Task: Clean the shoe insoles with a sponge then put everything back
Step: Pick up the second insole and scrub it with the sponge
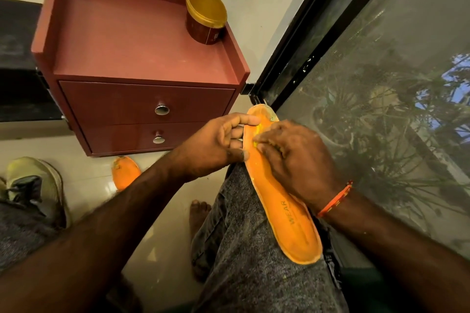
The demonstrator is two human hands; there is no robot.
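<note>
Mid-scrub: left hand pinching orange insole on the knee, right hand pressing yellow sponge near its toe; next, likely strokes heelward, second insole after.

Legible text: one item. Word "WEAR", dark capitals, printed lengthwise on top face of orange insole, toward heel half, just beside right wrist. Finer line of print alongside it, too small to read. Label on side of dark red jar with gold lid, standing on cabinet top: print present, blurred, not readable.
</note>
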